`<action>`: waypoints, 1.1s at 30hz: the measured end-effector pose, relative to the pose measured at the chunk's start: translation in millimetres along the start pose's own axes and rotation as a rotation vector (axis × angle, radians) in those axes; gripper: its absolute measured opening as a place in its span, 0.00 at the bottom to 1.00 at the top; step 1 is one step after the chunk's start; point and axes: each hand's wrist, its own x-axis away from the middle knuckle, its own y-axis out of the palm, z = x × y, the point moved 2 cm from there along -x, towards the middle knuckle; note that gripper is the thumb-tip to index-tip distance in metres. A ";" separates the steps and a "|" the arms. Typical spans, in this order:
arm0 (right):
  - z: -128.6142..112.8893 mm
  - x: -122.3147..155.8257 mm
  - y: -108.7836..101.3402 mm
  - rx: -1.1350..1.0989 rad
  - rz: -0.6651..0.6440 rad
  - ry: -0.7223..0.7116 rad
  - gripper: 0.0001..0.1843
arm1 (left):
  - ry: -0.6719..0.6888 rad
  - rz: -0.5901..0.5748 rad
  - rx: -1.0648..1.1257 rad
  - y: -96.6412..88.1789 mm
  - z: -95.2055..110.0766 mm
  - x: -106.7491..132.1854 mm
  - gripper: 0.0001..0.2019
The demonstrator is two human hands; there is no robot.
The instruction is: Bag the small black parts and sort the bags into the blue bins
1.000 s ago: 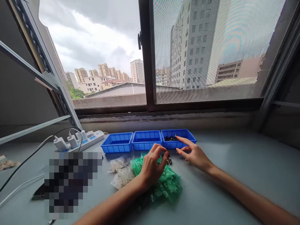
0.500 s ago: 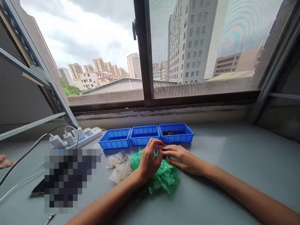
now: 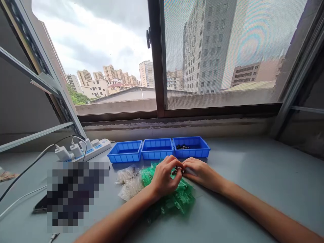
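My left hand point(image 3: 165, 176) is over the green plastic bags point(image 3: 186, 199), with thumb and forefinger curled round a small dark-and-silver metal part point(image 3: 178, 170). My right hand point(image 3: 201, 172) meets it from the right, its fingers closed on the same small part; the exact kind is too small to make out. Left of the green bags lies a pile of clear little bags point(image 3: 131, 187) with pale and metallic contents. Behind the hands, the right blue tray point(image 3: 193, 154) holds several black and silver pieces point(image 3: 182, 147).
Left of that tray stand a middle blue tray point(image 3: 157, 154) and a left blue tray point(image 3: 124, 158). A white power strip point(image 3: 102, 145) with plugs and cables lies farther left. In front of it is a dark, pixelated object point(image 3: 76, 192). A window ledge point(image 3: 121, 130) runs behind.
Both hands have shifted slightly right and closed together on the small part, which now shows between the fingertips. The view has tilted up a little.
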 end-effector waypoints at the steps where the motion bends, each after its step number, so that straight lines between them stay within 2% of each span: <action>1: 0.3 0.2 0.3 0.003 0.003 0.002 0.04 | 0.051 -0.037 -0.007 0.5 0.9 0.6 0.08; 5: 1.8 1.1 0.0 -0.011 0.031 0.029 0.07 | 0.167 -0.175 -0.025 4.9 1.4 3.4 0.10; 7: 2.7 1.2 -0.9 -0.002 0.026 0.078 0.13 | 0.192 -0.195 -0.030 6.7 1.1 4.3 0.11; 9: 2.4 0.9 -1.8 -0.002 -0.018 0.128 0.14 | 0.198 -0.195 -0.042 7.1 0.9 5.1 0.10; 13: -0.9 -0.8 -3.6 -0.030 -0.085 0.171 0.10 | 0.165 -0.200 -0.058 3.3 0.7 6.3 0.10; 21: 7.8 -0.4 -0.9 -0.124 -0.017 0.235 0.09 | 0.021 -0.275 0.041 -7.2 4.6 4.0 0.14; 24: 7.8 0.0 -1.1 -0.188 0.006 0.247 0.10 | -0.123 -0.222 0.143 -3.8 4.7 3.1 0.16; 28: 4.8 -1.0 -1.2 -0.223 0.023 0.279 0.10 | -0.361 -0.086 0.272 0.1 0.2 0.6 0.17; 33: 3.9 -2.4 0.9 -0.231 0.055 0.282 0.10 | -0.511 0.061 0.390 -3.4 -5.9 -2.6 0.18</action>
